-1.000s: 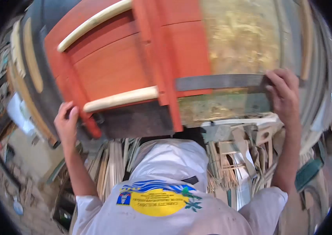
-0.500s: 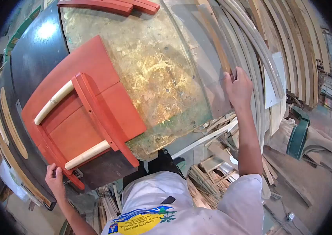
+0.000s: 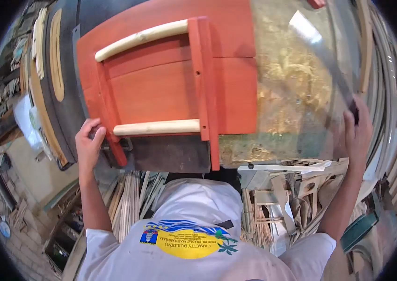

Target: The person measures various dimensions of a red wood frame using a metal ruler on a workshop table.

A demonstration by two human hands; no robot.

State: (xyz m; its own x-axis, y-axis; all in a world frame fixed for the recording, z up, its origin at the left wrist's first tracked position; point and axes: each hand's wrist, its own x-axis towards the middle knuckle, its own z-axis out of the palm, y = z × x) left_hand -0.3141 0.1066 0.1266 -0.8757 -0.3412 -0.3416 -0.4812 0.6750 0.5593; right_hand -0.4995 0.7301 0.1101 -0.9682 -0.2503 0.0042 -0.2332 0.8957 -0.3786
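Observation:
My left hand (image 3: 90, 140) is at the lower left corner of a red wooden frame (image 3: 201, 89), fingers curled and thumb apart, with nothing visible between them. Two pale wooden rungs (image 3: 156, 127) join the frame's red side rails. Beneath the frame lies a larger red panel (image 3: 233, 93). At the right, my right hand (image 3: 360, 129) is closed round the near end of a long, flat metal blade (image 3: 327, 61). The blade slants up and left over the stained worktop (image 3: 282, 103), its far end shining. Its gripped end is mostly hidden by my fingers.
A dark board (image 3: 170, 152) lies under the red panel. Wood strips (image 3: 130, 201) and offcuts (image 3: 266, 201) are piled below the worktop's near edge. Long curved strips (image 3: 385, 89) stand along the right, and a pale wooden piece (image 3: 56, 56) lies at the left.
The view has shifted and turned, so the red frame appears higher and more upright. The metal blade now shows clearly in my right hand, over the worktop. My left hand remains beside the frame's corner.

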